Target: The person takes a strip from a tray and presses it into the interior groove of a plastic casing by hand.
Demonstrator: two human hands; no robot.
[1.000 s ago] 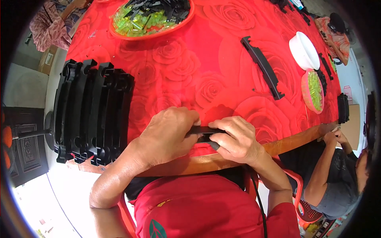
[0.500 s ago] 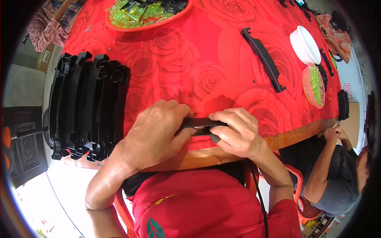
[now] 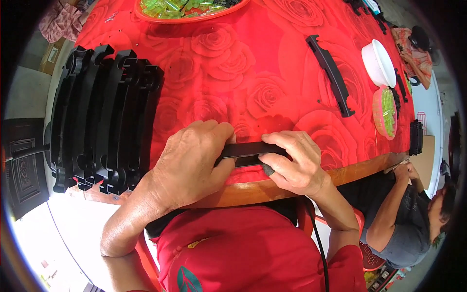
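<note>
Between my hands, above the table's near edge, is a long black plastic strip (image 3: 249, 149). My left hand (image 3: 194, 158) is closed round its left end, thumb on the near side. On the right end, my right hand (image 3: 294, 158) pinches it with thumb and fingers; a dark cover wraps the thumb tip. My fingers hide both ends. A similar black notched plastic piece (image 3: 332, 77) lies apart on the cloth, beyond my right hand. To the left, a stack of several such black pieces (image 3: 104, 119) sits along the table edge.
A red-rimmed basin (image 3: 194, 18) of green-yellow clear pieces stands at the far side. At right are a white bowl (image 3: 378, 64) and a pink basket (image 3: 384, 114) of similar pieces. A co-worker in dark clothes (image 3: 404, 224) sits at the right. The wooden table edge (image 3: 243, 193) curves before me.
The black strip has tilted in my hands, so its inside, with a small shiny spot, shows less. My grip stays on both ends. The whole view has shifted slightly.
</note>
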